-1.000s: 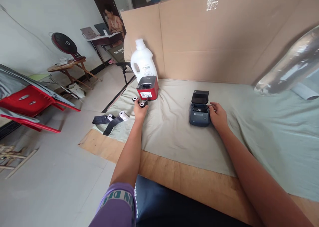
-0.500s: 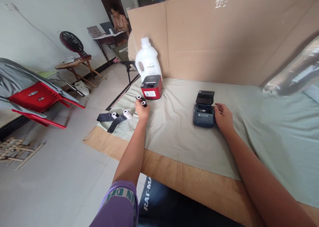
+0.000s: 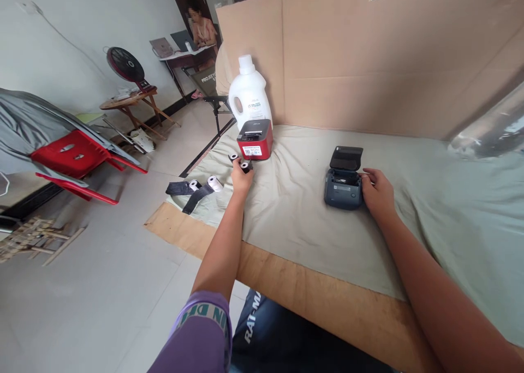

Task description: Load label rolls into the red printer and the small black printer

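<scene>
My left hand (image 3: 242,180) is closed around a small paper roll (image 3: 245,167) with a dark outer side and a white end. Just behind it is another dark roll (image 3: 233,157), close to the red and black receipt printer (image 3: 255,139). My right hand (image 3: 379,194) grips the right side of a dark blue portable label printer (image 3: 343,194), thumb against its edge. The printer's lid (image 3: 346,158) stands raised, showing the inner compartment. Left of my left hand lie two more rolls, a white one (image 3: 214,184) and a darker one (image 3: 194,185), with black strips trailing from them.
A white detergent bottle (image 3: 250,92) stands behind the red printer. Cardboard (image 3: 347,51) walls off the back of the cloth-covered table (image 3: 295,220). Clear plastic wrap (image 3: 491,125) lies at the right. Beyond the left edge are a red chair (image 3: 73,152), a fan (image 3: 125,64) and a seated person.
The camera view has shifted slightly. The roll in my left hand has moved a little right, farther from the roll behind it. My right hand stays at the printer.
</scene>
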The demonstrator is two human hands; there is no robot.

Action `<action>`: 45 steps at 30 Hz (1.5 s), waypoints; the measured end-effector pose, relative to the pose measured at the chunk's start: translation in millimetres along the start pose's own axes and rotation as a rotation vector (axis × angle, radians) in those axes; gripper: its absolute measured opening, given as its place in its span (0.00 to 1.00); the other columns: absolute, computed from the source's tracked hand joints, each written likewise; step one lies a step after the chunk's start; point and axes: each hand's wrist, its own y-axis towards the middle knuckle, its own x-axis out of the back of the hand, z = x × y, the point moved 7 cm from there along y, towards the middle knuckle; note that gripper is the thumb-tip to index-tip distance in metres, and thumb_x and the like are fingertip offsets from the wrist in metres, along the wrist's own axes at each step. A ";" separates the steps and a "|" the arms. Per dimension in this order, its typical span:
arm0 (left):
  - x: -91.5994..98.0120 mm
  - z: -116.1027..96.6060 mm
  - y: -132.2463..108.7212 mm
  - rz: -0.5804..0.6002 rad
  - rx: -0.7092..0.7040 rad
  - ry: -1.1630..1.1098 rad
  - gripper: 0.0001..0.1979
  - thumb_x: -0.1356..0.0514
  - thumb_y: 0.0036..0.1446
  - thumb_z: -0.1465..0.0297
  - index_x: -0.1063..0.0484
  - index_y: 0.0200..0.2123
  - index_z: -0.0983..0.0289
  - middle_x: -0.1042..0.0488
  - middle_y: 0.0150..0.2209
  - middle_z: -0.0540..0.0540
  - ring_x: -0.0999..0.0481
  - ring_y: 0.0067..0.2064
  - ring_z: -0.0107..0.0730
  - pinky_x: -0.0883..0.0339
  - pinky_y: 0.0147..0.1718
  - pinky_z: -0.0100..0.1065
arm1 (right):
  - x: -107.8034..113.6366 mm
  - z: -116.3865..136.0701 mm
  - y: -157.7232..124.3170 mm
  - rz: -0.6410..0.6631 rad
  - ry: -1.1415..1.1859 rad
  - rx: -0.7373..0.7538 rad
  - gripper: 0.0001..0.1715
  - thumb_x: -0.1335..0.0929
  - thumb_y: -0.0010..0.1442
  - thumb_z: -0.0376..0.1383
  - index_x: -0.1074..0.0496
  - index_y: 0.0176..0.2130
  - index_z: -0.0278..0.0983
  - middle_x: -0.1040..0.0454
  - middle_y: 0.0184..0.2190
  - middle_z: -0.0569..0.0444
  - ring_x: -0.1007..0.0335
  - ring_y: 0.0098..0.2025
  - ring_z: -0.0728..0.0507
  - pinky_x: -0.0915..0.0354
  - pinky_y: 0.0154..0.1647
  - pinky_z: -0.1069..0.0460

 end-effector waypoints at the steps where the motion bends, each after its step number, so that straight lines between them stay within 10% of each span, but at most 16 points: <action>1: -0.8 -0.2 -0.2 0.013 0.009 0.026 0.31 0.37 0.51 0.74 0.39 0.59 0.60 0.24 0.52 0.59 0.24 0.52 0.46 0.32 0.51 0.40 | 0.1 0.1 0.0 0.001 -0.005 -0.001 0.18 0.37 0.61 0.39 0.28 0.49 0.38 0.19 0.43 0.45 0.23 0.44 0.38 0.31 0.48 0.41; 10: 21.7 0.0 -7.7 0.134 -0.016 0.154 0.46 0.31 0.44 0.70 0.47 0.65 0.64 0.27 0.55 0.64 0.28 0.57 0.49 0.33 0.51 0.41 | 0.5 0.6 -0.1 0.004 -0.011 -0.010 0.19 0.37 0.61 0.40 0.28 0.50 0.38 0.19 0.44 0.44 0.23 0.44 0.38 0.31 0.50 0.42; 17: 58.6 -18.4 28.6 -0.053 -0.124 0.186 0.26 0.44 0.51 0.81 0.32 0.54 0.62 0.25 0.53 0.61 0.24 0.49 0.43 0.33 0.51 0.42 | -0.5 -3.8 1.3 0.003 0.010 -0.004 0.20 0.37 0.61 0.41 0.28 0.50 0.39 0.19 0.44 0.44 0.22 0.43 0.37 0.30 0.48 0.41; 26: 37.5 -28.5 98.5 0.265 -0.109 0.354 0.12 0.28 0.40 0.74 0.27 0.29 0.66 0.24 0.26 0.57 0.22 0.45 0.50 0.36 0.53 0.54 | -5.3 -13.6 2.8 0.023 0.054 -0.008 0.21 0.37 0.61 0.43 0.29 0.51 0.39 0.19 0.45 0.45 0.22 0.41 0.38 0.30 0.47 0.40; 35: 83.9 -82.9 36.8 0.065 -0.341 0.079 0.19 0.31 0.48 0.68 0.23 0.45 0.64 0.22 0.38 0.58 0.22 0.44 0.47 0.34 0.55 0.52 | -4.8 -12.5 1.8 0.029 0.053 -0.043 0.22 0.38 0.62 0.43 0.29 0.52 0.39 0.20 0.46 0.45 0.23 0.41 0.37 0.32 0.50 0.39; 45: -74.7 -162.4 -123.8 0.640 -0.142 -1.012 0.28 0.28 0.45 0.60 0.26 0.50 0.61 0.23 0.53 0.60 0.24 0.55 0.44 0.30 0.53 0.43 | 14.9 41.3 2.0 0.048 0.188 0.201 0.19 0.38 0.62 0.44 0.23 0.41 0.39 0.22 0.45 0.47 0.27 0.40 0.42 0.32 0.44 0.46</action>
